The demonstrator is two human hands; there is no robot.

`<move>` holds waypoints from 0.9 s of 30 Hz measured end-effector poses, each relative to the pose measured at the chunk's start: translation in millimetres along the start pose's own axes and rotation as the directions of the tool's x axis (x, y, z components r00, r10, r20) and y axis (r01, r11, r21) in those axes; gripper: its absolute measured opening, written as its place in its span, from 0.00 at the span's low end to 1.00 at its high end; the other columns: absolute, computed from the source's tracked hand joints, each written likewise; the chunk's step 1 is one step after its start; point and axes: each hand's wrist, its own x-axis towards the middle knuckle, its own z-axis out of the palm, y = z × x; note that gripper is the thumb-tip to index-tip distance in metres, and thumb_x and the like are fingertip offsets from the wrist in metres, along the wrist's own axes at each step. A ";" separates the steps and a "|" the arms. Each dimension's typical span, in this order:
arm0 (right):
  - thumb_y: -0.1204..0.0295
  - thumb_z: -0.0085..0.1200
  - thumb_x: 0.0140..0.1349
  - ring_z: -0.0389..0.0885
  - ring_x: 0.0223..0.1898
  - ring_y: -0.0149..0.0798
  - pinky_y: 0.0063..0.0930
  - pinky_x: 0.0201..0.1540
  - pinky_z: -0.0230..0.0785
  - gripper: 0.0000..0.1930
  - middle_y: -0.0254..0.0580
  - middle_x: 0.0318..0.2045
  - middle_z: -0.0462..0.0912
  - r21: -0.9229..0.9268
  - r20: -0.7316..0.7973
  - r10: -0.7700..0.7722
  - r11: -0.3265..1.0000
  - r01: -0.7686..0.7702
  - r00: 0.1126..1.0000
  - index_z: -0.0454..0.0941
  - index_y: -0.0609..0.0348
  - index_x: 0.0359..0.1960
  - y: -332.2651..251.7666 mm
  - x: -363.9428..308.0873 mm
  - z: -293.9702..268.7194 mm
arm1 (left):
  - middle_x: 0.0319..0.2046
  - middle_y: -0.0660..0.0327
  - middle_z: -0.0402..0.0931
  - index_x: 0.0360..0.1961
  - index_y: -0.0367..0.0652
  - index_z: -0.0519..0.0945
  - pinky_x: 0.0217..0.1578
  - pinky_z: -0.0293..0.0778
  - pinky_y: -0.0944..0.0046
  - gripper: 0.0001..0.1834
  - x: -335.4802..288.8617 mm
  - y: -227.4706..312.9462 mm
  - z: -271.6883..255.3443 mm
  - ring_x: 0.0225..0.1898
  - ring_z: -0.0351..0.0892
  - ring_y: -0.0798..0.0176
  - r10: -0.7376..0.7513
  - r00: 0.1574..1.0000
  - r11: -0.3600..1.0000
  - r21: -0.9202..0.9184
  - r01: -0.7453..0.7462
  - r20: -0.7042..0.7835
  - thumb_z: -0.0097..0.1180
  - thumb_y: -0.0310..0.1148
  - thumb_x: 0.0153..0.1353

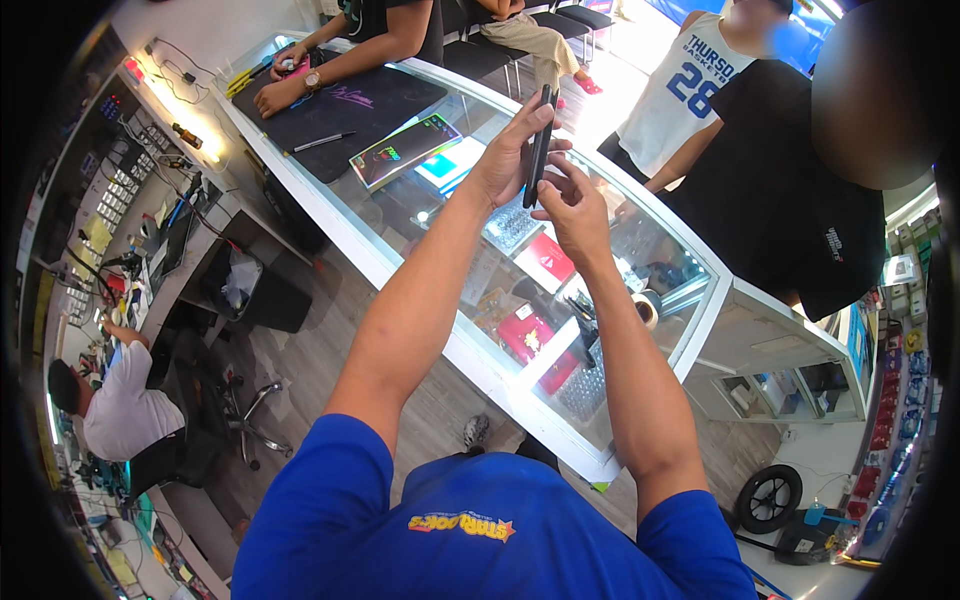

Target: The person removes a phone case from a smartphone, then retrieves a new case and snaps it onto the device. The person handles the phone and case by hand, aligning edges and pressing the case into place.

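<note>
A slim black smartphone (540, 150) stands nearly upright over the glass counter, seen almost edge-on, so its screen is hidden. My left hand (508, 158) grips it from the left side, with the thumb along its edge. At its lower right, my right hand (577, 208) has thumb and fingertips against the phone, the fingers bent. Beneath both hands lies the glass-topped display counter (640, 235) with a white frame. Left of my left forearm, a flat dark box with a rainbow edge (405, 152) rests on the counter.
A black mat (350, 105) with a pen (320, 142) lies at the counter's far left, where another person's arms rest. People stand across the counter at the right. A seated person (125, 400) works at a cluttered bench, near a swivel chair (240, 410) and a black bin (250, 285).
</note>
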 end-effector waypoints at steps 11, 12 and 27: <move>0.68 0.61 0.68 0.87 0.51 0.37 0.28 0.44 0.85 0.32 0.55 0.57 0.85 0.010 0.000 0.003 1.000 -0.003 1.000 0.69 0.66 0.72 4.9 2.4 -2.1 | 0.45 0.65 0.69 0.62 0.52 0.74 0.38 0.85 0.58 0.25 0.5 0.2 3.7 0.49 0.83 0.60 0.037 0.996 0.999 0.042 -0.034 -0.080 0.61 0.52 0.71; 0.68 0.61 0.68 0.87 0.51 0.37 0.28 0.44 0.85 0.32 0.55 0.57 0.85 0.006 -0.002 0.001 1.000 -0.001 1.000 0.69 0.66 0.72 5.5 2.6 -2.4 | 0.45 0.65 0.69 0.62 0.52 0.74 0.38 0.85 0.58 0.25 0.9 -0.4 4.3 0.49 0.83 0.60 0.039 0.996 0.999 0.041 -0.036 -0.081 0.61 0.52 0.71; 0.68 0.62 0.66 0.89 0.46 0.37 0.28 0.44 0.82 0.31 0.55 0.53 0.87 -0.039 -0.046 -0.004 0.999 0.002 0.999 0.72 0.68 0.69 -1.1 -1.6 0.7 | 0.43 0.56 0.77 0.53 0.43 0.75 0.44 0.87 0.56 0.29 9.5 -9.3 -9.0 0.48 0.86 0.53 0.009 0.985 1.000 0.002 -0.009 -0.174 0.67 0.56 0.66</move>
